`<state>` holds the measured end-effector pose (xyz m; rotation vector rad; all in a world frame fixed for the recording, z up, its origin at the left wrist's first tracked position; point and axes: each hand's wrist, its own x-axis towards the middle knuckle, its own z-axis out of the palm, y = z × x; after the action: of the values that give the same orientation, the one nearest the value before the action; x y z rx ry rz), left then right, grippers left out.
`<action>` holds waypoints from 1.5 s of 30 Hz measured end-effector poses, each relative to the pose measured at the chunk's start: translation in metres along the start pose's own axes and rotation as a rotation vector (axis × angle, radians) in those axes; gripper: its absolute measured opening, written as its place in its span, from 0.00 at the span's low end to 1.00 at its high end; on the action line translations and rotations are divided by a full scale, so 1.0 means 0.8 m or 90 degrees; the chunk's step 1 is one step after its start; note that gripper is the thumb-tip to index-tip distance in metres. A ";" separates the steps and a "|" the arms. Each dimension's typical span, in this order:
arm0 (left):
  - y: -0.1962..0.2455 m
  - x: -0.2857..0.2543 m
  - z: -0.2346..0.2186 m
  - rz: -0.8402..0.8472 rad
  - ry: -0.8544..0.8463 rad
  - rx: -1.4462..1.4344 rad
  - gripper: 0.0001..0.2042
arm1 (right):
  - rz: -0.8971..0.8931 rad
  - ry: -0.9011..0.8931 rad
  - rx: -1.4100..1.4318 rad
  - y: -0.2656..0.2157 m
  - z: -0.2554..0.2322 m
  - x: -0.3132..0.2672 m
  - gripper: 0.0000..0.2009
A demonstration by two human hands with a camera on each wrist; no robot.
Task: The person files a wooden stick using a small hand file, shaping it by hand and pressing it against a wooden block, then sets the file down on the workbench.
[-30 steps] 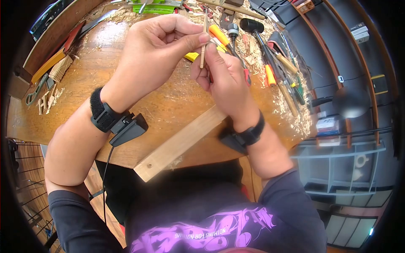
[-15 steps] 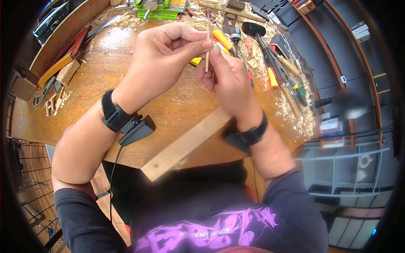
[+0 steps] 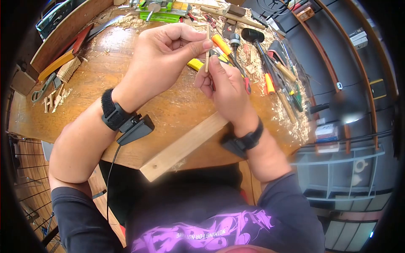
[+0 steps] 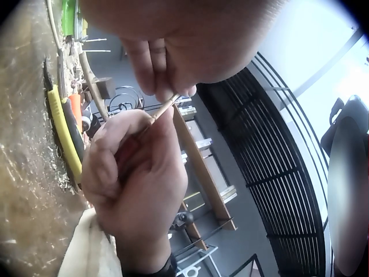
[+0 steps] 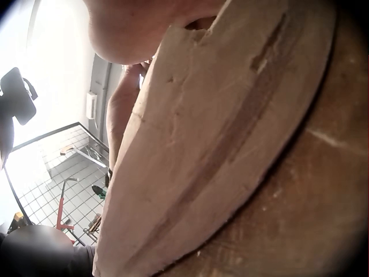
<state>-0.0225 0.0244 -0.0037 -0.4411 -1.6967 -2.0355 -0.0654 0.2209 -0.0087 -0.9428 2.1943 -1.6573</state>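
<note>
In the head view my left hand (image 3: 162,50) pinches a thin wooden stick (image 3: 207,63) between thumb and forefinger, holding it nearly upright above the workbench. My right hand (image 3: 231,86) is at the stick's lower part, its thumb raised alongside and its other fingers curled. From the left wrist view, those fingers close around a small dark red object (image 4: 128,151), mostly hidden in the palm; I cannot tell its kind. The stick (image 4: 166,108) spans the two hands there. Below the right wrist lies a wooden board (image 3: 185,145), one end jutting past the bench edge.
Wood shavings and tools cover the far right of the workbench (image 3: 126,105), among them a black mallet (image 3: 253,35) and an orange-handled tool (image 3: 221,44). Scissors (image 3: 42,89) and wood offcuts (image 3: 52,102) lie at left. A green vise (image 3: 162,17) stands at the back.
Both hands shifted slightly right with the view at first. Since then my right hand has slid down, widening the gap between the thumbs; the left keeps its pinch on the stick.
</note>
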 end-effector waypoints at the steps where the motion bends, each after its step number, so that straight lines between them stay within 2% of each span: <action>1: -0.002 0.000 0.000 -0.003 -0.005 -0.013 0.06 | 0.000 -0.002 -0.003 -0.002 -0.001 0.002 0.32; 3: -0.003 -0.001 0.000 -0.010 -0.013 -0.029 0.06 | -0.026 0.009 -0.010 -0.004 0.000 0.005 0.32; 9: 0.000 -0.001 -0.001 -0.004 0.005 -0.014 0.06 | -0.008 0.000 -0.020 -0.004 0.001 0.003 0.33; 12: -0.002 -0.002 -0.001 -0.034 -0.044 -0.024 0.06 | -0.029 0.037 -0.024 -0.012 0.004 0.005 0.32; 16: -0.001 -0.001 0.000 -0.011 -0.005 0.008 0.06 | -0.030 0.012 -0.007 -0.002 0.003 0.002 0.31; 19: 0.000 -0.001 -0.001 -0.012 0.008 -0.003 0.08 | 0.001 0.017 0.054 -0.007 0.003 0.000 0.31; 21: 0.000 0.002 0.001 -0.010 0.010 0.001 0.09 | 0.032 0.062 0.137 -0.016 0.007 -0.001 0.31; 24: 0.002 0.000 0.002 -0.009 0.017 -0.025 0.10 | 0.050 0.059 0.165 -0.022 0.004 -0.005 0.31; 28: 0.001 0.002 0.003 -0.016 0.027 -0.026 0.10 | 0.040 0.054 0.259 -0.015 0.000 -0.004 0.31; 30: 0.002 0.003 0.001 -0.009 0.031 -0.022 0.09 | -0.009 0.033 0.271 -0.015 0.001 -0.004 0.24; 31: 0.005 0.002 0.001 -0.030 0.025 -0.021 0.10 | -0.009 0.033 0.272 -0.014 0.003 -0.003 0.24; 33: 0.007 0.001 0.002 -0.052 0.018 -0.020 0.12 | -0.080 0.068 0.163 -0.011 0.011 -0.003 0.14; 34: 0.007 0.000 0.003 -0.054 0.019 -0.027 0.12 | -0.080 0.069 0.164 -0.010 0.010 -0.003 0.14; 36: 0.007 0.000 0.004 -0.056 0.021 -0.032 0.12 | -0.118 0.059 0.123 -0.007 0.009 -0.001 0.06; 39: 0.007 0.003 -0.001 -0.039 0.008 -0.021 0.11 | -0.161 0.081 0.074 0.003 0.016 0.002 0.06; 42: 0.009 0.011 -0.013 -0.042 -0.008 -0.012 0.11 | -0.138 0.044 0.042 0.011 0.013 0.001 0.06; 44: 0.018 0.017 -0.018 0.002 0.064 0.018 0.12 | -0.136 0.042 0.042 0.009 0.013 0.002 0.07; 45: 0.015 0.022 -0.027 0.002 0.066 0.018 0.12 | -0.134 0.046 0.039 0.008 0.014 0.001 0.07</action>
<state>-0.0303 -0.0008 0.0113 -0.3222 -1.6599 -1.9938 -0.0622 0.2125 -0.0179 -1.1480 2.1379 -1.8681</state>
